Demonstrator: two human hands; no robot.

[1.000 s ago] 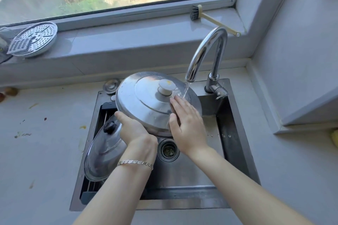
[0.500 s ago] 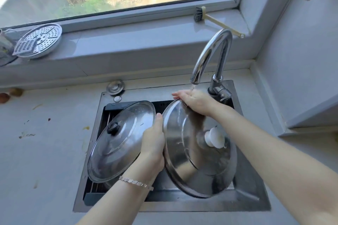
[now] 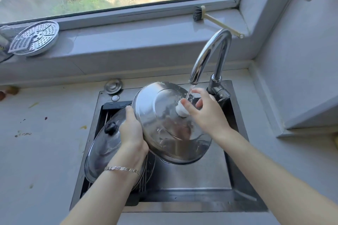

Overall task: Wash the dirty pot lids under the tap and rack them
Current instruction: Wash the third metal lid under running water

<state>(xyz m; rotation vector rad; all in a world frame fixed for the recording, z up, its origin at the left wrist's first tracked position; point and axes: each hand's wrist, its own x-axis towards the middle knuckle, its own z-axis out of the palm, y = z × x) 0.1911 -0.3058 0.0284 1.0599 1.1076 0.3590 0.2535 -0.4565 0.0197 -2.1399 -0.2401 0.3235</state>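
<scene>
- Steel pot lid (image 3: pixel 164 122) sits tilted over the sink (image 3: pixel 210 175) at centre frame, its white knob (image 3: pixel 181 110) under the tap (image 3: pixel 210 55), where a thin stream of water falls.
- Left hand (image 3: pixel 132 133) grasps the lid's left rim.
- Right hand (image 3: pixel 206 113) has its fingers curled at the knob; whether they pinch it is hard to tell.
- Second lid (image 3: pixel 102 151), with a black knob, leans in the rack (image 3: pixel 108 115) at the sink's left, behind the left wrist.
- Brush (image 3: pixel 215 19) lies on the windowsill, upper right.
</scene>
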